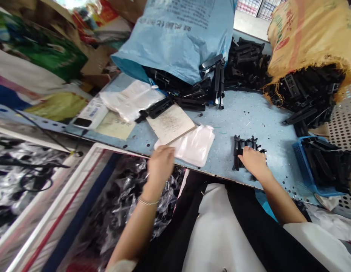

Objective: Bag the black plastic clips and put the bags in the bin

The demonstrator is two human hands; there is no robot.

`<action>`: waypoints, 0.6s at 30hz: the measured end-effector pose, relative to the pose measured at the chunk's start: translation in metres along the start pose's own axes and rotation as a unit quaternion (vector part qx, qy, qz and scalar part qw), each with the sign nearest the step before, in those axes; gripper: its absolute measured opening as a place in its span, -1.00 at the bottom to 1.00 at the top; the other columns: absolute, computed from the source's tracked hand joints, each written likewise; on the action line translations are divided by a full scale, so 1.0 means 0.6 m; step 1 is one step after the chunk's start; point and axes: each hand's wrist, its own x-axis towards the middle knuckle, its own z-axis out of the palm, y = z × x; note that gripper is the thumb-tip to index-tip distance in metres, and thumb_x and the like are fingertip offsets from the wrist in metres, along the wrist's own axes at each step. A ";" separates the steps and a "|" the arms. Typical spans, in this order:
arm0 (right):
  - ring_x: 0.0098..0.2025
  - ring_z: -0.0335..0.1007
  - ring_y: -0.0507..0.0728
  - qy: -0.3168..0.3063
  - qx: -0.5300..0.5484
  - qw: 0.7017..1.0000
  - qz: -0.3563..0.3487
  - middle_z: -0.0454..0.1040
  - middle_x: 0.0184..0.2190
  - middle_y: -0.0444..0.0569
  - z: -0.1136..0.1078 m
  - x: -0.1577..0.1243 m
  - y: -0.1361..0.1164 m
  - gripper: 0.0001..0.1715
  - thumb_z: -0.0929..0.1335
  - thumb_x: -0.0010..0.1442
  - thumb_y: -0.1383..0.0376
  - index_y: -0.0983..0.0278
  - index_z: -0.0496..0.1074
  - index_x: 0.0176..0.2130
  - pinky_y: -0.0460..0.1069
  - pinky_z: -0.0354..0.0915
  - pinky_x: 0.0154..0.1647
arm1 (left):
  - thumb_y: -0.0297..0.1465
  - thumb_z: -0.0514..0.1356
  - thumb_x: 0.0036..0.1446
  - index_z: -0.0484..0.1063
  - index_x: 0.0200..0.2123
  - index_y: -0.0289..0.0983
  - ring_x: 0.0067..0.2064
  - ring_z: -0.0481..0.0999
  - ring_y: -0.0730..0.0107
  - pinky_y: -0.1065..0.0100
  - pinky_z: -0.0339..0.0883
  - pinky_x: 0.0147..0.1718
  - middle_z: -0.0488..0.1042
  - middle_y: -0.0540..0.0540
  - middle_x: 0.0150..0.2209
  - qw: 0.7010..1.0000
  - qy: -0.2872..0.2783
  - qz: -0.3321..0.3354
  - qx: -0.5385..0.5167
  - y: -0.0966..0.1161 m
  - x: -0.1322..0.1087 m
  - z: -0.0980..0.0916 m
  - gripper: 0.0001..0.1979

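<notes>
My left hand [160, 166] is smeared by motion at the table's front edge, next to the left corner of a stack of clear plastic bags [195, 148]. Its fingers look curled, but what is in them, if anything, does not show. A square, speckled board [172, 124] rests partly on that stack. On the right, my right hand [255, 163] is closed over a small row of black plastic parts [237, 151] lying on the table. Its fingers partly hide the parts.
Behind, a blue sack [181, 41] and a yellow sack [311, 37] spill black parts onto the blue table [234, 109]. A blue basket [301, 162] of parts stands at right. More clear bags [132, 99] lie left. Below the edge are many bagged items [121, 196].
</notes>
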 end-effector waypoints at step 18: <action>-0.09 0.54 0.22 -0.107 0.854 0.499 -0.095 0.58 -0.21 -0.04 0.034 0.099 -0.113 -0.53 0.39 0.13 -0.12 0.14 0.44 -0.13 0.19 0.47 -0.05 | -0.43 0.24 0.05 0.49 -0.38 -0.28 -0.42 0.52 0.34 0.35 0.37 -0.40 0.56 -0.03 -0.47 0.924 -0.184 -0.158 -0.295 0.076 0.103 0.075 -0.94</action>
